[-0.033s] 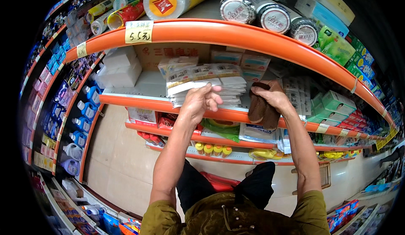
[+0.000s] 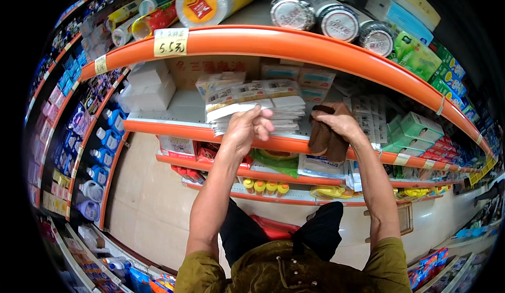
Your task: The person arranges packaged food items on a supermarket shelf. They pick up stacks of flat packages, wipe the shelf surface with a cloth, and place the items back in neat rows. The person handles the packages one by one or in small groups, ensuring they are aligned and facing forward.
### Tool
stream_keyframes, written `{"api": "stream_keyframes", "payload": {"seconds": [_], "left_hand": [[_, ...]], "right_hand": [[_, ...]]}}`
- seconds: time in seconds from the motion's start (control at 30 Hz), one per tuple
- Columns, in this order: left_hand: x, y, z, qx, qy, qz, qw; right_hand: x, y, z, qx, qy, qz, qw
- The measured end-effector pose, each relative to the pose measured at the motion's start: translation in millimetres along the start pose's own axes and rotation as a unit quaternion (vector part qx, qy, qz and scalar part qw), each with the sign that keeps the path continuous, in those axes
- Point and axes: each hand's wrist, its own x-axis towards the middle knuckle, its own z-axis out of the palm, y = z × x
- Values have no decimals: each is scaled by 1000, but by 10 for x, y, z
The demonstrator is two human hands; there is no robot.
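Note:
My right hand (image 2: pixel 342 120) grips a folded brown cloth (image 2: pixel 327 144), which hangs in front of the orange shelf edge. My left hand (image 2: pixel 246 130) is at the front of a stack of flat white plastic-wrapped packets (image 2: pixel 284 107); its fingers are loosely curled and apart, with nothing visible between them. Whether it touches the stack is hard to make out. The stack lies on the middle shelf (image 2: pixel 184 106), its front near the shelf edge.
Above runs a curved orange shelf edge (image 2: pixel 221 40) with rolls and round containers (image 2: pixel 341 23) over it. White boxes (image 2: pixel 152 90) stand left of the packets, green boxes (image 2: pixel 415 130) right. Blue bottles (image 2: pixel 107 156) line the left shelving. A red stool (image 2: pixel 271 227) is beneath me.

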Motion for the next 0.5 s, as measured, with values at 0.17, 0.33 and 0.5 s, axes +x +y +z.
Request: {"api": "stream_keyframes", "payload": {"seconds": [0.17, 0.33, 0.5], "left_hand": [[-68, -53, -10, 16, 18, 13, 1000], [-98, -206, 342, 56, -53, 13, 997], [127, -434, 907, 174, -93, 138, 971]], "right_hand": [[-85, 256, -24, -68, -37, -35, 996], [-272, 257, 0, -98, 95, -100, 986], [-292, 579, 256, -410, 179, -107, 888]]}}
